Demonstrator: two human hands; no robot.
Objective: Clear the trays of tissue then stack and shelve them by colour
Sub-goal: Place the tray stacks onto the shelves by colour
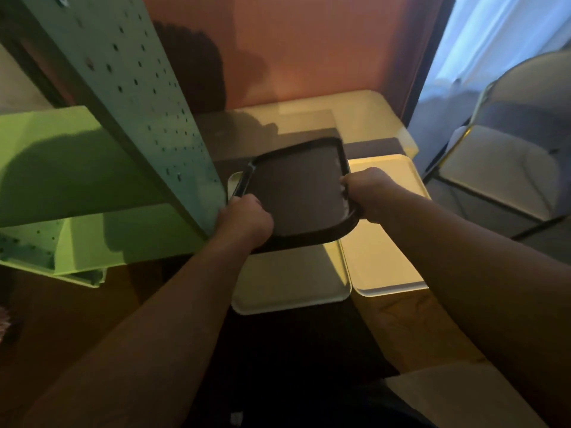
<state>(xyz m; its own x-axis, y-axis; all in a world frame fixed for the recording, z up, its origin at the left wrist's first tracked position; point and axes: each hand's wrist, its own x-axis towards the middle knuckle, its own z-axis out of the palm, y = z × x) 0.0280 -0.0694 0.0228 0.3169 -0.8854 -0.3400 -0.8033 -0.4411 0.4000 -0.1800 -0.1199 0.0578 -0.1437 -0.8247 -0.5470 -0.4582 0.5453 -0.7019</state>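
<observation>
Both of my forearms run up from the bottom edge and meet at a dark tray (pixel 301 193), held clear above the counter (pixel 398 322). My left hand (pixel 247 219) has its fingers clenched around the near-left part of the tray's rim, knuckles toward me. My right hand (pixel 366 193) grips the right rim the same way, fingers wrapped over the raised lip and closed tight on it. I hold the dark tray roughly level, perhaps tipped a little, with its far edge pointing away from me; its inside surface looks bare.

Below it lie two pale trays side by side on the counter. I see the left cream tray (pixel 290 282) partly covered by the dark one, its near end sticking out toward me. I see the right cream tray (pixel 386 261) just beside it, their long edges touching or nearly so, and my right forearm crosses over part of it. Both look bare where I can see them. Farther back another dark flat shape (pixel 374 148) rests on the counter; I cannot tell whether it is one more tray.

On my left stands a green perforated metal shelf unit (pixel 145 97), its upright post slanting across the view and a green shelf (pixel 77 168) close to my left hand. A folding chair (pixel 500 168) sits off to the right, near a bright curtain (pixel 506 35).
</observation>
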